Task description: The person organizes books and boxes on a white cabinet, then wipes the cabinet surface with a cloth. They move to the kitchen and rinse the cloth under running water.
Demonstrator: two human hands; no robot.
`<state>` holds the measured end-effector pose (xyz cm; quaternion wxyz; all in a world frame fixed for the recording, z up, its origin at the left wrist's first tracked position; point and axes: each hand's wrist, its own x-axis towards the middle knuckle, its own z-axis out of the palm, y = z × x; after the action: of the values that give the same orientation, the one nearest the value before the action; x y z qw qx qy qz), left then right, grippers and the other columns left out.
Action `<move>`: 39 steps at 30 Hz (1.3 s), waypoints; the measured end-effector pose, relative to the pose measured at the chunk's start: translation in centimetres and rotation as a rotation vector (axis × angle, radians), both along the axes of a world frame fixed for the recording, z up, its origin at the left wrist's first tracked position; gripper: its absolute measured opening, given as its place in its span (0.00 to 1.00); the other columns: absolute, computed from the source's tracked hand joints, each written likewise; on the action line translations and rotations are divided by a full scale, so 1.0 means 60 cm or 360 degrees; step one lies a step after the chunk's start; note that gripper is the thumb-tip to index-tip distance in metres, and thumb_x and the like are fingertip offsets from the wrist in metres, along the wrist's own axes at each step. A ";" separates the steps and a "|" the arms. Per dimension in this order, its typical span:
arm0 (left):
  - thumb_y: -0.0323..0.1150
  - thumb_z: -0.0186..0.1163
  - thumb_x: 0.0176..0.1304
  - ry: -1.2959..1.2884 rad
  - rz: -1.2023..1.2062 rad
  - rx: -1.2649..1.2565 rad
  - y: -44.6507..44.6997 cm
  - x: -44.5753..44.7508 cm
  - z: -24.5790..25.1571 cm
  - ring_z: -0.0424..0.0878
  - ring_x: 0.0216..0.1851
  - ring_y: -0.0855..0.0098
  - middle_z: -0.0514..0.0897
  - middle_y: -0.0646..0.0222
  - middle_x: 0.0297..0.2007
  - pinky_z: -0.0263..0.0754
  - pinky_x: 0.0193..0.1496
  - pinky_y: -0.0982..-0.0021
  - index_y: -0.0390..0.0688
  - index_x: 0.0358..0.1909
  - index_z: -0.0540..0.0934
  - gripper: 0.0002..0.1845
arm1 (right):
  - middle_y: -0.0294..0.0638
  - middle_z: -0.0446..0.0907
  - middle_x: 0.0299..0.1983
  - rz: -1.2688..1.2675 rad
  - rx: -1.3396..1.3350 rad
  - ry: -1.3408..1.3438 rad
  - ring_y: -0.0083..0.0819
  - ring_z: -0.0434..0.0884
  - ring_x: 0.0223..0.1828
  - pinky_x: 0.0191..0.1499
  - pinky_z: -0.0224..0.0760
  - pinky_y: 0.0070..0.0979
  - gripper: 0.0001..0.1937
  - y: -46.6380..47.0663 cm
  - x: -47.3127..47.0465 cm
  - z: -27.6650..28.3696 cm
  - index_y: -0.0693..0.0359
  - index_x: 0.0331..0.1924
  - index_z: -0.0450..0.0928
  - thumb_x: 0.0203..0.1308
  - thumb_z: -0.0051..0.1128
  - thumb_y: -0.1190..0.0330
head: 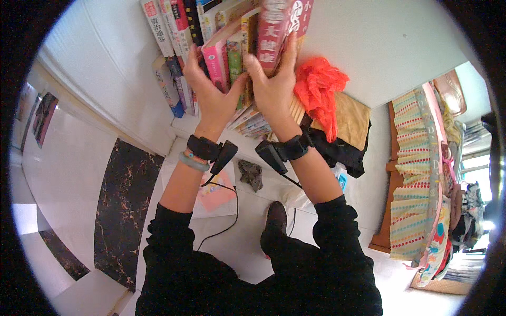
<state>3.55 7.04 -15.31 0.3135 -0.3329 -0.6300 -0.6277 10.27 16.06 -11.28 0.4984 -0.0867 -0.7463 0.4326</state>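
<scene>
A row of upright books fills the top of the view, spines towards me. My left hand [215,96] spans a thick pink book [215,65] and a slim green book [235,55], fingers on the left side, thumb on the right. Around the thick maroon book [270,35], which bears white writing, my right hand [274,89] has its thumb on the left and its forefinger on the right. A yellow-and-dark spine [249,33] stands between the two hands. Both wrists carry black strapped devices [203,147].
More books [160,31] stand at the left, above a lower row [168,87]. A crumpled red plastic bag [320,83] lies on tan cloth [348,118] at the right. Below are a grey crumpled rag [250,175], paper sheets [217,193] and a cable [237,205]. Farther right stands a bed [411,177].
</scene>
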 end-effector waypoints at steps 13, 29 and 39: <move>0.39 0.74 0.47 0.0029 -0.0284 -0.0012 0.001 0.040 0.030 0.48 0.69 0.50 0.49 0.45 0.67 0.42 0.71 0.54 0.30 0.69 0.42 0.58 | 0.68 0.43 0.70 -0.0196 0.0242 -0.0201 0.65 0.42 0.72 0.71 0.34 0.51 0.44 0.000 0.033 -0.102 0.65 0.72 0.42 0.59 0.59 0.58; 0.44 0.79 0.37 0.0320 -0.0041 -0.0181 0.006 0.038 0.032 0.51 0.66 0.50 0.54 0.48 0.64 0.46 0.67 0.50 0.33 0.70 0.42 0.67 | 0.50 0.71 0.56 -0.0565 -0.0241 -0.0367 0.38 0.70 0.61 0.65 0.59 0.30 0.27 0.027 0.205 -0.169 0.72 0.59 0.65 0.50 0.52 0.80; 0.46 0.80 0.35 0.0285 -0.0056 -0.0301 0.004 0.053 0.031 0.46 0.67 0.46 0.50 0.43 0.65 0.43 0.68 0.46 0.34 0.70 0.41 0.68 | 0.61 0.56 0.67 -0.0520 -0.0182 -0.0321 0.53 0.53 0.71 0.72 0.44 0.38 0.33 0.011 0.196 -0.164 0.70 0.62 0.60 0.46 0.52 0.80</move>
<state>6.72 7.29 -13.44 0.3245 -0.4267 -0.6499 -0.5387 22.02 16.72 -21.15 0.4789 -0.2778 -0.7426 0.3768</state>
